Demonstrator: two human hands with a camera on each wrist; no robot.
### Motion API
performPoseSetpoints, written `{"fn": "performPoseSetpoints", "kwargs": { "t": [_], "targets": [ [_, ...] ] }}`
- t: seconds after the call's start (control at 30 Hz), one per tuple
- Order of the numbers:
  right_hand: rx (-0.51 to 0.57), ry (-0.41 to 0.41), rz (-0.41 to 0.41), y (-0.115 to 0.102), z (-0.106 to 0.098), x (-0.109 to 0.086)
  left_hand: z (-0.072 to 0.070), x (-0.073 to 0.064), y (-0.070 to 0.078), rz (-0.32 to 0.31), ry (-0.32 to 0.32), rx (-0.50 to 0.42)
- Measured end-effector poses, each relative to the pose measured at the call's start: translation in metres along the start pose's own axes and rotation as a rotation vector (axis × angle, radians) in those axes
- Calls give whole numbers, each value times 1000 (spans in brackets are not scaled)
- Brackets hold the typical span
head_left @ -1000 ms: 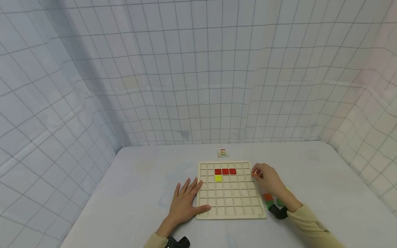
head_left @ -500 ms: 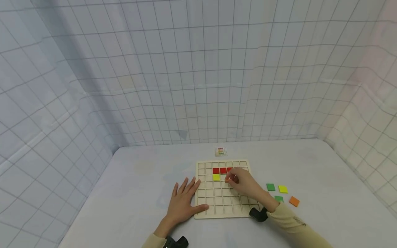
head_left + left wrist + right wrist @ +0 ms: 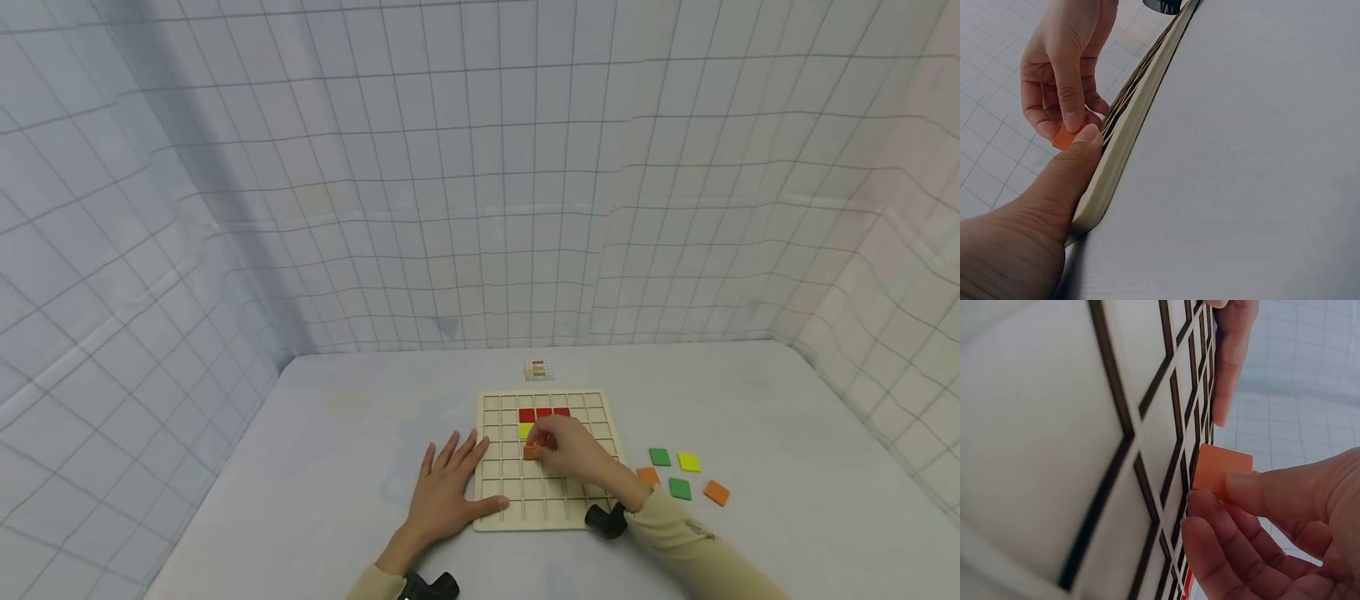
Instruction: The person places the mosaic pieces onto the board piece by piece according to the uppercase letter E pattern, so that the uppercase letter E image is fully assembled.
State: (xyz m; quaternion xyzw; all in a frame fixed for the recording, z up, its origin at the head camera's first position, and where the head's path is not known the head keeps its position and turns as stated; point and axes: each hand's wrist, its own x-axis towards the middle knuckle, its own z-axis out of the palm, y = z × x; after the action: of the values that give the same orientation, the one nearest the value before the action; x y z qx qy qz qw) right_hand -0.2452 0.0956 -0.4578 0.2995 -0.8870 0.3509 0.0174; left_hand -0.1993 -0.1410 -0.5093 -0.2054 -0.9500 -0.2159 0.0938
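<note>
My right hand [image 3: 572, 450] pinches an orange square tile [image 3: 1219, 469] between thumb and fingers, at a cell of the pale grid board [image 3: 555, 520]. In the head view this cell lies just below the yellow tile [image 3: 525, 432], which the fingers partly cover. Three red tiles [image 3: 543, 413] sit in a row above it. My left hand [image 3: 444, 498] rests with spread fingers on the board's left edge, its thumb lying over the lower left cells. The left wrist view shows that thumb [image 3: 1063, 175] on the board's rim.
Right of the board lie loose tiles: green [image 3: 680, 488], yellow [image 3: 688, 462] and orange [image 3: 717, 492], several in all. A small card with a coloured grid pattern [image 3: 539, 369] lies behind the board. A white gridded curtain [image 3: 480, 208] surrounds the table.
My right hand has carried the orange tile leftward from the board's right edge to the cell under the yellow tile. The left hand stays in place on the board.
</note>
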Motion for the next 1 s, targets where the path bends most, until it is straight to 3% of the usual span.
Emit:
{"fn": "performPoseSetpoints", "kwargs": {
  "t": [0.23,1.0],
  "targets": [
    [-46,30,41,-1,3,5,-1,0,1,2,7,-4],
    [-81,-6,129,1,4,9,1,0,1,2,9,6]
  ]
}}
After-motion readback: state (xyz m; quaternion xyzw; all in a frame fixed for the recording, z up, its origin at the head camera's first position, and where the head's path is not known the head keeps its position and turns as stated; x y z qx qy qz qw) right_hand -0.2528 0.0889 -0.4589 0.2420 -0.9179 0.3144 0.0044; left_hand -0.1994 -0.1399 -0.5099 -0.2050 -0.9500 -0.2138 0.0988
